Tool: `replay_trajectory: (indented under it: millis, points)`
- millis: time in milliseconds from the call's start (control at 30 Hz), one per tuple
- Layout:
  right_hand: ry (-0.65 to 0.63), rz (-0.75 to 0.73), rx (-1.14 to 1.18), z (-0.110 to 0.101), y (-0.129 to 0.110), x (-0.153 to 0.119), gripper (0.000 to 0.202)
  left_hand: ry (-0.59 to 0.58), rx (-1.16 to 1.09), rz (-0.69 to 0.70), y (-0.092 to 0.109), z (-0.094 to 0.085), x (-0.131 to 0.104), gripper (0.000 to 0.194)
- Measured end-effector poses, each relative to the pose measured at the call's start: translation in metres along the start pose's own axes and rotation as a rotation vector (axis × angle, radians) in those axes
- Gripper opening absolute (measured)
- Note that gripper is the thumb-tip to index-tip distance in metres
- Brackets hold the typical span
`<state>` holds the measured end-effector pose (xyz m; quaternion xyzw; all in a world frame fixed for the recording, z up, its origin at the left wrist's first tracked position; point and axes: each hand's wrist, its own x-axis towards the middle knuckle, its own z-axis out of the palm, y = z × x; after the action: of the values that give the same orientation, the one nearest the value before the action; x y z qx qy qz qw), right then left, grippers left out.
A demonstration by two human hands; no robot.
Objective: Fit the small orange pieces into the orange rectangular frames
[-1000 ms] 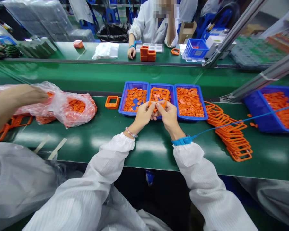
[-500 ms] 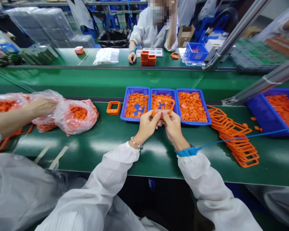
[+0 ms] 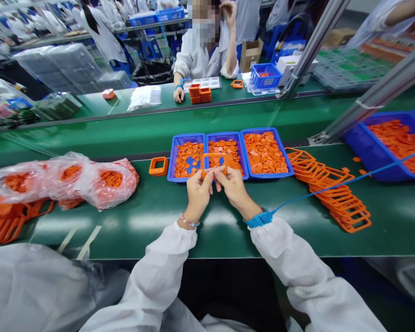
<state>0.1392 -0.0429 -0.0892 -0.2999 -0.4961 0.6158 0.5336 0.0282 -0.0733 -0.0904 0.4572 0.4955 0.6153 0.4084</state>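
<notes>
Both my hands grip one orange plastic frame (image 3: 215, 157), held up at the near edge of the blue trays. My left hand (image 3: 199, 191) has thumb and fingers closed on its lower left side. My right hand (image 3: 235, 188) pinches the lower right side, thumb close to the other thumb. Behind the frame stand a left blue tray (image 3: 170, 161), a middle blue tray (image 3: 245, 161) and a right blue tray (image 3: 289, 167), all holding small orange pieces. Fingertips hide part of the frame's lower bar, so any small piece there cannot be made out.
Left of the trays sits an orange frame stack (image 3: 158, 166). Plastic bags of orange pieces (image 3: 110, 196) lie further left. A fanned row of orange frames (image 3: 335, 193) spreads rightward, crossed by a blue wrist cord (image 3: 307, 194). A metal post (image 3: 359, 103) rises behind; a co-worker (image 3: 204, 55) sits opposite.
The view has shifted and tilted slightly. Both my hands still hold the frame, which now leans flatter. The neighbour's hand at the left bags has gone out of view.
</notes>
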Motion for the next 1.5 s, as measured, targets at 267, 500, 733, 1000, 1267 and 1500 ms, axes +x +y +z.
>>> replay_trajectory:
  millis: [267,500,733,1000,1267,1500]
  points:
    - [0.052,-0.024,-0.013,-0.005,-0.002,0.002,0.052,0.116,0.075,0.075,0.004,0.020,0.002,0.047]
    - [0.060,-0.009,0.066,-0.006,-0.007,0.005,0.051,0.158,0.207,0.114,0.013,0.028,0.000,0.045]
    - [-0.002,0.130,0.095,0.011,0.009,-0.008,0.052,0.199,0.963,0.480,0.010,-0.015,-0.034,0.034]
    - [-0.168,0.263,0.010,0.022,0.021,-0.021,0.055,0.130,1.129,0.448,0.029,-0.106,-0.018,0.032]
    - [-0.207,0.298,-0.142,0.022,0.034,-0.026,0.047,-0.098,1.517,-0.033,0.035,-0.194,0.066,0.047]
    - [-0.209,0.342,-0.177,0.021,0.047,-0.024,0.055,-0.220,1.477,-0.050,0.020,-0.204,0.081,0.043]
